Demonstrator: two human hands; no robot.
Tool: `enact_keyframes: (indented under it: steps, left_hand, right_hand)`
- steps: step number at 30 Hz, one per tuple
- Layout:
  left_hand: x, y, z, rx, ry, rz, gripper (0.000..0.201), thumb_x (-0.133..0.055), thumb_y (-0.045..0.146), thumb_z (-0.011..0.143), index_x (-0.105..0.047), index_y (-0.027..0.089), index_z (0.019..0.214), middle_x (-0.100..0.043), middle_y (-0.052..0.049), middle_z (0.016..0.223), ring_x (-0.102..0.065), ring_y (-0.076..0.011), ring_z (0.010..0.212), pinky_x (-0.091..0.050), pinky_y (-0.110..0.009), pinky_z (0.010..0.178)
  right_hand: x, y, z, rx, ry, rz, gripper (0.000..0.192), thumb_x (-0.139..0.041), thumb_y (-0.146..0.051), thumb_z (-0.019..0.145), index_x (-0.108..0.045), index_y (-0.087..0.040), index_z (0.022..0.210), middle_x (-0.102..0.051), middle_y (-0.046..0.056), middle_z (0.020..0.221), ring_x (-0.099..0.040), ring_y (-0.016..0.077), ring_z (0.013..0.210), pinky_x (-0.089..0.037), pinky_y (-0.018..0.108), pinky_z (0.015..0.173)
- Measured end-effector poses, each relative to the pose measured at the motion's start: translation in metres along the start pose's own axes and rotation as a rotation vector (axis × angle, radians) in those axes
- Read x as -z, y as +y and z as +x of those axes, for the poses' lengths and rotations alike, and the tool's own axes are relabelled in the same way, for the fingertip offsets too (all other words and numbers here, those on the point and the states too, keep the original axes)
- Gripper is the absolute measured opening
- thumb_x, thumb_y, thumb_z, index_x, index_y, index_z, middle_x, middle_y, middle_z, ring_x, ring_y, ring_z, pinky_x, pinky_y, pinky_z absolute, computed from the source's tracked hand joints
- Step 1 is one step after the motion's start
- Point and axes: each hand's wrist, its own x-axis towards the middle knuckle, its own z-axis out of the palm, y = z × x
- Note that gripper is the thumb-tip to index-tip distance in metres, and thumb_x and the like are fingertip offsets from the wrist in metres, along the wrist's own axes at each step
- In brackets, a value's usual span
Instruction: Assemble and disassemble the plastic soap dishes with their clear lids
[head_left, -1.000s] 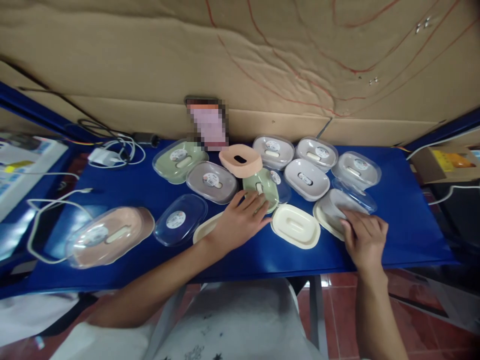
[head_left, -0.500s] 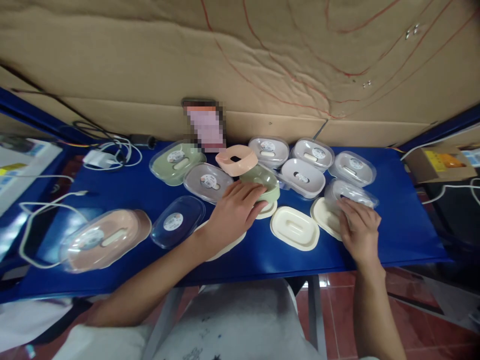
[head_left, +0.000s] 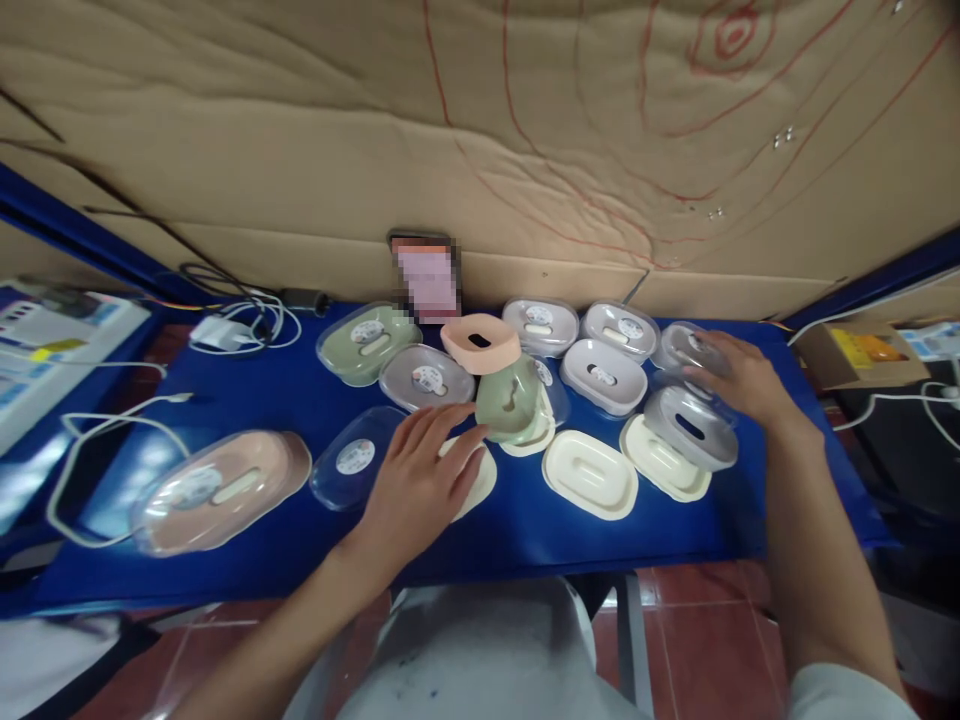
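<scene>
A pink box (head_left: pixel 289 447) is covered by a clear plastic dome (head_left: pixel 206 500); the left hand (head_left: pixel 411 495) is loosely spread beside a curved green box (head_left: pixel 496 410); blue table (head_left: pixel 540 540) is exposed between an oval cream lid (head_left: pixel 590 474) and the front edge; a clear-lidded grey box (head_left: pixel 675 348) is touched by the right hand (head_left: pixel 739 378), grip unclear.

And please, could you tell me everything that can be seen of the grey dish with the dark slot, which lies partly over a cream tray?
The grey dish is oblong with rounded ends, smooth and slightly shiny, like plastic. It has a rim and a dark, elongated slot in the middle. It is uncovered, looks slightly tilted, and overlaps the back right part of the cream tray. A clear lid lies behind; contact is unclear.
</scene>
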Motion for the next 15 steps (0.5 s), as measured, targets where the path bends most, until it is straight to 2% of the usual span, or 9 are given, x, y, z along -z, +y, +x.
enact_keyframes:
  steps: [3, 6, 11, 15]
  left_hand:
    - [0.016, -0.012, -0.021, 0.065, 0.102, 0.009, 0.026, -0.068, 0.012, 0.100, -0.066, 0.021, 0.125, -0.070, -0.015, 0.133, -0.070, -0.0338, 0.118, -0.057, -0.052, 0.101]
    - [0.024, -0.025, -0.042, 0.159, 0.155, 0.017, 0.024, -0.071, 0.012, 0.099, -0.066, 0.021, 0.121, -0.071, -0.015, 0.130, -0.071, -0.0338, 0.113, -0.057, -0.052, 0.097]
    - [0.023, -0.042, -0.060, 0.230, 0.119, 0.041, 0.020, -0.067, 0.017, 0.102, -0.067, 0.020, 0.122, -0.073, -0.015, 0.125, -0.072, -0.0347, 0.110, -0.055, -0.054, 0.097]
    - [0.016, -0.044, -0.058, 0.210, 0.097, 0.057, 0.019, -0.067, 0.019, 0.102, -0.067, 0.022, 0.121, -0.074, -0.013, 0.124, -0.072, -0.0329, 0.110, -0.054, -0.052, 0.098]
  right_hand:
    - [0.008, 0.002, -0.001, 0.021, -0.004, 0.067, 0.048, -0.065, -0.034, 0.106, -0.061, -0.021, 0.152, -0.070, 0.014, 0.148, -0.064, 0.0188, 0.139, -0.048, 0.026, 0.112]
    - [0.016, 0.004, -0.001, 0.002, 0.018, 0.080, 0.041, -0.054, -0.029, 0.110, -0.065, -0.019, 0.148, -0.071, 0.016, 0.145, -0.066, 0.0188, 0.136, -0.048, 0.028, 0.113]
    - [0.010, -0.010, -0.003, -0.006, -0.007, 0.041, 0.032, -0.060, -0.036, 0.106, -0.076, -0.019, 0.128, -0.076, 0.018, 0.134, -0.068, 0.0269, 0.131, -0.047, 0.037, 0.116]
    - [-0.001, -0.029, 0.000, 0.017, -0.140, 0.005, 0.040, -0.062, -0.045, 0.105, -0.075, -0.020, 0.134, -0.076, 0.016, 0.136, -0.072, 0.0289, 0.126, -0.053, 0.037, 0.107]
